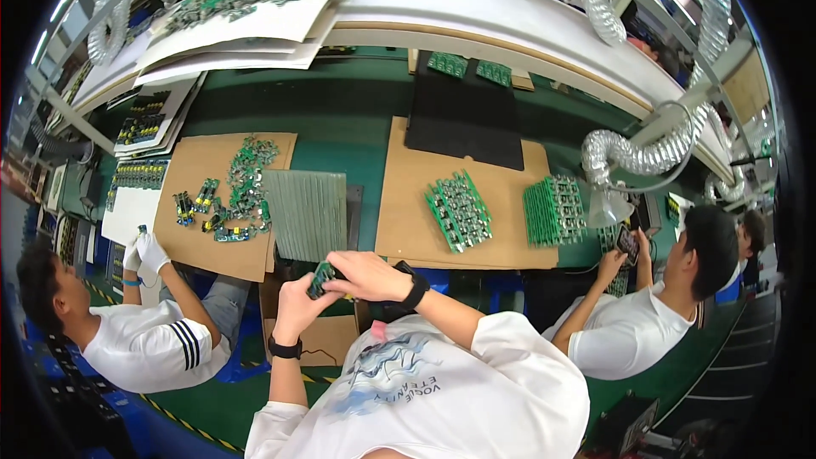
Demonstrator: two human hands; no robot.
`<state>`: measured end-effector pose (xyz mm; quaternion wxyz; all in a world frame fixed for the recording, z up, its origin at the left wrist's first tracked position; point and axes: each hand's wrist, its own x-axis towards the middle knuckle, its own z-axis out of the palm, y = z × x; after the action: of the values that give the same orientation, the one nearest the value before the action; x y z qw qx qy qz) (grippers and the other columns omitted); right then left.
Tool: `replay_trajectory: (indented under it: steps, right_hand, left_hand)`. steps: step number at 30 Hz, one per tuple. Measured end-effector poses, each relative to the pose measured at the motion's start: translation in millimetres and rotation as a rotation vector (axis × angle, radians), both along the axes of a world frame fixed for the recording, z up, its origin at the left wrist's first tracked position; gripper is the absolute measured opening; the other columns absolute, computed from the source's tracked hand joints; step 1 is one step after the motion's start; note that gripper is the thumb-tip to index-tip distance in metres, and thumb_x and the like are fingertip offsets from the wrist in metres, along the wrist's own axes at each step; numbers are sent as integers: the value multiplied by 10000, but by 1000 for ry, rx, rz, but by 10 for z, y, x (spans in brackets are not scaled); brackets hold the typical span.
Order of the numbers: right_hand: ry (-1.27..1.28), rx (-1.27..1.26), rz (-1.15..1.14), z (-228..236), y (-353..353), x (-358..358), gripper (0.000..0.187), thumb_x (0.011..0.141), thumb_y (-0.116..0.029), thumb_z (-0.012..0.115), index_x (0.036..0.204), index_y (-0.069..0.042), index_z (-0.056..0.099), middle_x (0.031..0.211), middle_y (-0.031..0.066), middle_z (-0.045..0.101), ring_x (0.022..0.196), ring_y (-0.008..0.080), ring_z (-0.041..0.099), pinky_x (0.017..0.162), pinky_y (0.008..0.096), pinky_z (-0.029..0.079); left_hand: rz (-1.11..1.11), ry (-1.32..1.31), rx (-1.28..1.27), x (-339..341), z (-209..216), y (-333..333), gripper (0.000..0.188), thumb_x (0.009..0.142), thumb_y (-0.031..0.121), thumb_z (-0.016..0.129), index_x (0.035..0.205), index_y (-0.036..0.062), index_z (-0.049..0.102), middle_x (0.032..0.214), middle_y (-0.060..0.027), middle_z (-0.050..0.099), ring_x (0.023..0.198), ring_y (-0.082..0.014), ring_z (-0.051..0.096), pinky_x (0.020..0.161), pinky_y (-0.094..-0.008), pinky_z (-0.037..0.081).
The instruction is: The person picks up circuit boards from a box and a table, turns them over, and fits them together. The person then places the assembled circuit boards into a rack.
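Close in front of my body I hold a small green circuit board [321, 279]. My left hand [297, 304] is closed around its lower left side. My right hand [371, 275] reaches over from the right, its thumb and fingers pressed on the board's other side. My fingers cover much of the board. Just beyond my hands stands a block of thin grey-green panels [306, 214]. To its left a heap of loose circuit boards [249, 177] lies on a cardboard sheet [191, 242].
Two stacks of green circuit boards [459, 212] [554, 210] stand to the right, partly on another cardboard sheet [399, 204]. Behind lies a black mat [463, 115]. A white shelf [425, 0] and silver ducts [633, 157] overhang the bench. A person [153, 331] sits left, another [629, 323] right.
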<state>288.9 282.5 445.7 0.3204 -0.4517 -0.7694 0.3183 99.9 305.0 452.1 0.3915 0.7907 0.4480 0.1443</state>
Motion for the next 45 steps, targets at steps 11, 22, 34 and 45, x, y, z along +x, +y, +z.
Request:
replay_trajectory:
  steps: [11, 22, 34, 45]
  right_hand:
    - [73, 305, -313, 49, 87, 267, 436, 757, -172, 664, 1136, -33, 500, 1001, 177, 560, 929, 320, 551, 835, 397, 436]
    - [273, -297, -380, -722, -319, 520, 236, 819, -113, 615, 1005, 26, 569, 907, 130, 607, 808, 208, 606, 720, 301, 479]
    - [167, -339, -376, -897, -317, 593, 223, 798, -111, 622, 970, 22, 574, 861, 147, 599, 792, 263, 603, 698, 326, 473]
    - [-43, -265, -343, -1052, -441, 605, 224, 791, -148, 609, 961, -6, 577, 865, 166, 591, 806, 339, 574, 698, 393, 459]
  left_hand:
    - [498, -584, -44, -39, -666, 119, 307, 750, 97, 712, 1012, -4, 588, 885, -43, 650, 790, -89, 584, 718, -258, 474]
    - [586, -589, 258, -40, -577, 1153, 339, 742, 163, 724, 992, -24, 593, 881, -89, 663, 775, -151, 626, 712, -277, 478]
    - [735, -258, 534, 367, -531, 1054, 344, 727, 166, 733, 975, -20, 583, 837, -178, 651, 759, -279, 654, 656, -328, 497]
    - [454, -553, 180, -50, -551, 1773, 337, 714, 223, 751, 931, 5, 615, 820, -60, 664, 714, -141, 619, 646, -288, 489]
